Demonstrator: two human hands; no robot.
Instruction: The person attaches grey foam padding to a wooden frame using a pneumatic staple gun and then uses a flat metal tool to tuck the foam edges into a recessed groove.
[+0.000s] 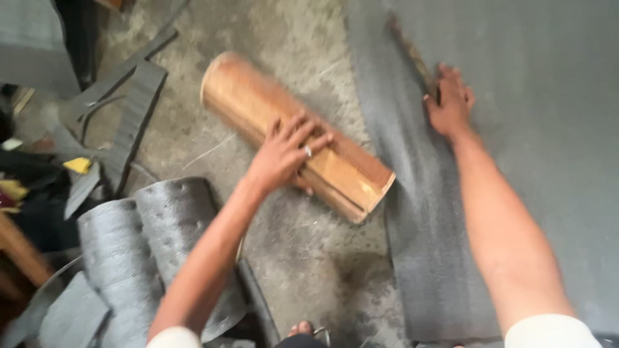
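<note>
Left hand grips a stiff, probably heavy brown roll around its barrel; right hand presses flat, fingers spread, on limp grey sheet.

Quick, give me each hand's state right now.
Left hand: fingers spread, laid over the brown roll; a closed grip cannot be told.
Right hand: open, pressed flat on the grey sheet, touching a thin dark strip.
</note>
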